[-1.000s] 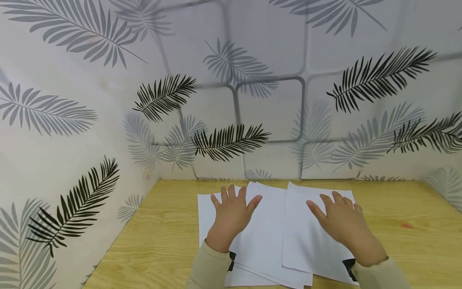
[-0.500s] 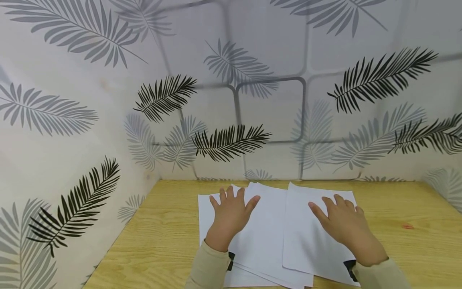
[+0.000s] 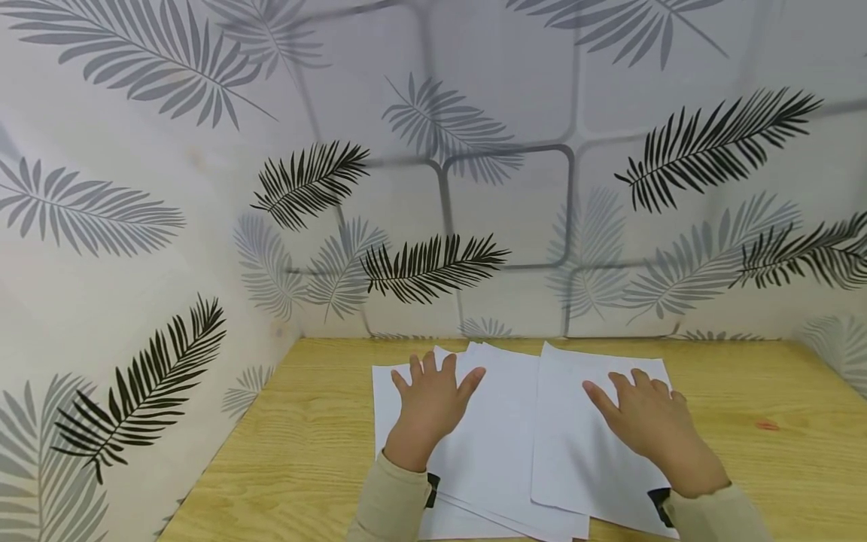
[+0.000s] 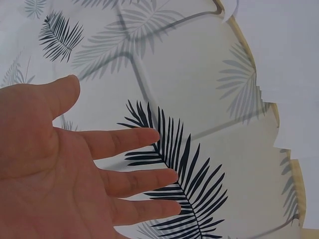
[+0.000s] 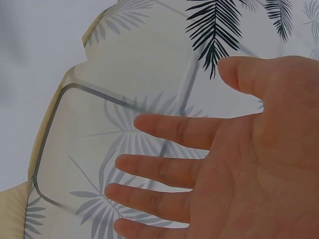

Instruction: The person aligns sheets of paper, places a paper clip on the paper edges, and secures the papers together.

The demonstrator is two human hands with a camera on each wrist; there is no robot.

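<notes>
Several white paper sheets lie overlapping on the wooden table, fanned unevenly. Over the left part of them my left hand is held palm down with its fingers spread. My right hand hovers over the rightmost sheet, its thumb pointing inward and a shadow below it. In the left wrist view the palm of the left hand shows bare, its fingers straight and apart. The right wrist view likewise shows the right hand with extended fingers and nothing in it.
A wood-grain table stretches out on both sides of the sheets. To the right there is a small red mark on its top. Behind and to the left rises a wall covered with a leaf pattern.
My left hand has drifted slightly to the left and my right hand slightly to the right and down. The sheets lie as before.
</notes>
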